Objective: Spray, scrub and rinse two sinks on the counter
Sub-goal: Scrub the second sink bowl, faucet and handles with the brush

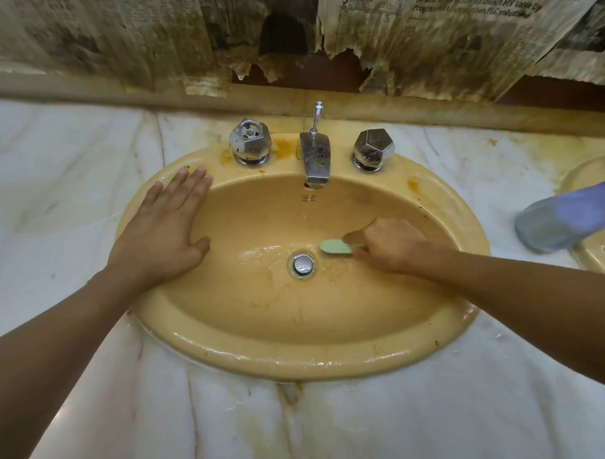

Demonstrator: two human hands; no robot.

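My right hand (391, 245) was curled tight around the handle of a small pale-green brush (336, 246), the fingers hiding most of the grip so that only the head showed, pressed against the wet floor of the basin just beside the metal drain plug (303, 263). My left hand (164, 227) held nothing; it lay flat and spread on the left rim of the yellow sink (299, 363), fingers pointing toward the left tap knob (250, 142), bracing me.

The brush looked light and stiff, a plastic thing, and I judged it would turn slick with the water pooled around the drain, so a firm fist low on the handle seemed the right hold for bearing down on the brown staining. The glazed bowl was hard and glossy, slippery under a palm where it was wet.

Beyond the basin stood the spotted spout (315, 160) and the right knob (373, 148), with the marble counter (69, 162) all around. Off to the right a bluish spray bottle (568, 216) lay blurred, near the edge of the second sink (584, 175), which I judged was not yet scrubbed.
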